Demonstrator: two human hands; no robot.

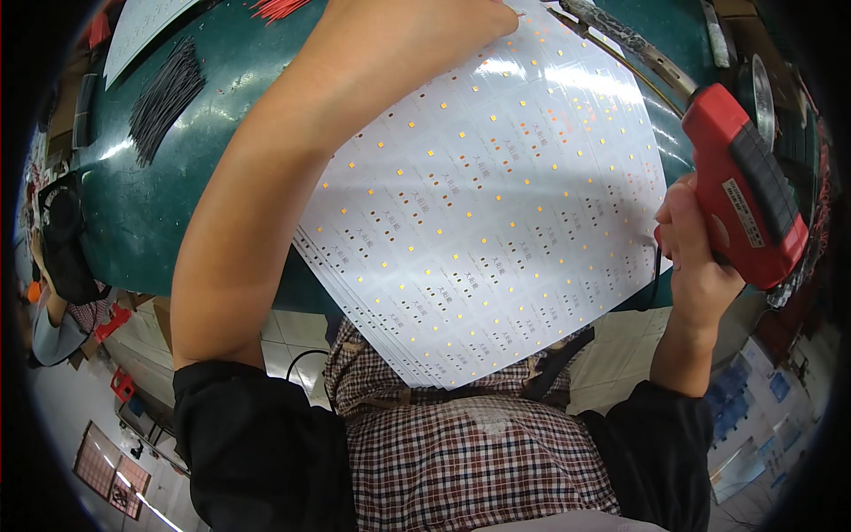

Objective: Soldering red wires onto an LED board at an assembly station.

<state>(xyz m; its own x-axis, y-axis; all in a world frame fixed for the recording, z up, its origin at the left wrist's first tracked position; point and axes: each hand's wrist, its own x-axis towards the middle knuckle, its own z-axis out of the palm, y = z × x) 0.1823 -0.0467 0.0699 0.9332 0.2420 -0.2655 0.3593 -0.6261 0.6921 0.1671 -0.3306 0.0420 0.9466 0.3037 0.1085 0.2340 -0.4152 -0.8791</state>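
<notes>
A stack of white LED circuit sheets point(461, 239), dotted with small yellow chips and dark pads, lies at an angle on the green table, its near corner jutting over the edge. My left arm reaches across the stack's left side. At the far edge my left hand point(434, 31) is closed with its fingertips pinched low over the sheets; whatever it holds is hidden, and the frame cuts off part of the hand. On the right, my right hand point(696, 244) grips a red-and-black soldering gun point(740, 182), its long metal barrel slanting toward the far side of the stack.
A bundle of dark wires point(168, 97) lies on the green table point(106, 208) at the left, with red wires point(279, 9) farther back. Another white sheet point(137, 35) rests at the far left. A round metal rim point(762, 97) stands at the right. Another person point(58, 328) sits at far left.
</notes>
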